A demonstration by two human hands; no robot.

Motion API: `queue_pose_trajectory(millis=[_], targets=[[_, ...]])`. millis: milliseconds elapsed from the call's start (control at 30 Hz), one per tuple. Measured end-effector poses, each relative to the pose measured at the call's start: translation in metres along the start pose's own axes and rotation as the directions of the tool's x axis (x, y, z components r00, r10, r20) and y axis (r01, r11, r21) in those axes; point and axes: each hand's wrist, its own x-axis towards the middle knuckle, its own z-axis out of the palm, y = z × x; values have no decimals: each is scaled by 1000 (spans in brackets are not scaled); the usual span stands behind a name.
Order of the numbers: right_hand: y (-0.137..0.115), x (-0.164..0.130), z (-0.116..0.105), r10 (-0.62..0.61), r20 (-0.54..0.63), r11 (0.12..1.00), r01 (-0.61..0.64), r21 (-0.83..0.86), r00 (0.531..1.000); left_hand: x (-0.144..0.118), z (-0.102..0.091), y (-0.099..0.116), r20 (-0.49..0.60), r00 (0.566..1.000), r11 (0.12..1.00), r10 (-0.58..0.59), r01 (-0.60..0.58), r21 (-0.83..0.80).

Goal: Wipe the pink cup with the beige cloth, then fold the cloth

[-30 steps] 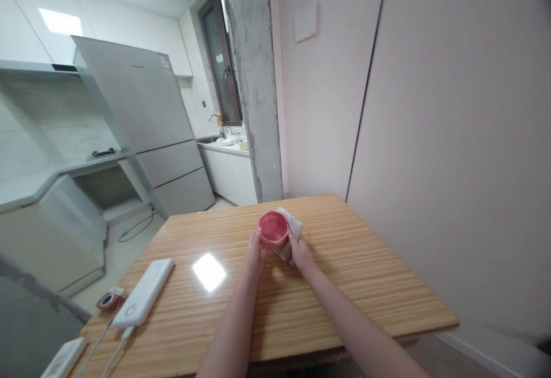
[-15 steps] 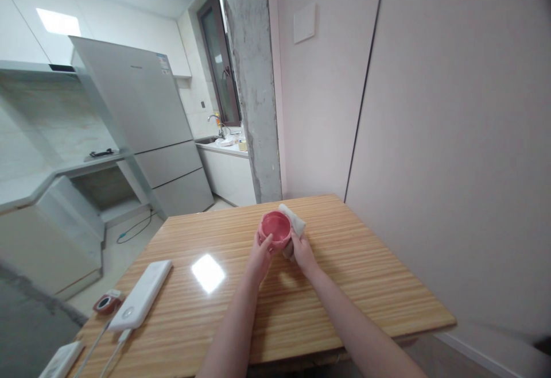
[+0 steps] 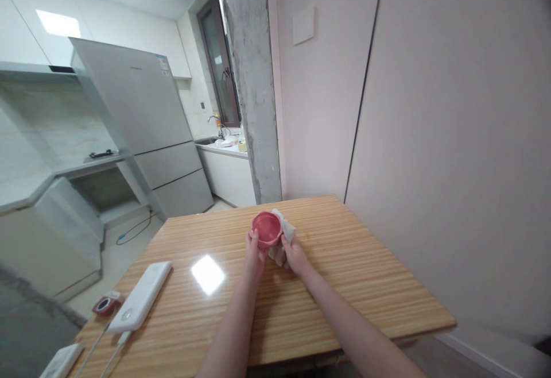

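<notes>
A pink bowl [image 3: 267,227] with a wavy rim is held over the far middle of the wooden table, its opening tipped toward me. My left hand [image 3: 255,253] grips its lower left side, thumb over the rim. In my right hand [image 3: 295,253] is a pale grey-white cloth [image 3: 287,230], pressed against the bowl's right side. Part of the cloth hangs beneath the bowl. The fingers under the bowl are hidden.
The wooden table [image 3: 344,286] carries a white power bank [image 3: 142,294] with cables at the left. Beside that lies a small reddish-brown device [image 3: 104,305]. A white block [image 3: 61,361] sits at the near left corner. A pinkish wall [image 3: 430,137] borders the right.
Both hands, the bowl and the cloth have shifted slightly left. More of the cloth now shows below the bowl.
</notes>
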Motion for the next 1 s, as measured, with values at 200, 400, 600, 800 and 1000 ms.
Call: queue_pose_trajectory(millis=[200, 400, 600, 800, 1000], targets=[[-4, 6, -10, -58, -35, 998, 59, 19, 998, -2, -5, -3, 74, 973, 972, -217, 209, 103], [-11, -1, -6, -50, 80, 999, 50, -9, 996, 3, -1, -2, -40, 999, 999, -24, 25, 32], [5, -4, -3, 170, 80, 985, -173, 29, 982, 6, -4, 14, -218, 972, 994, 82, -96, -53], [9, 8, -2, 343, 28, 862, -326, 387, 939, -1, 3, 7, -27, 980, 980, -196, 196, 20], [5, 12, -4, 364, 65, 845, -358, 397, 929, -6, 7, 4, 16, 964, 964, -265, 266, -19]])
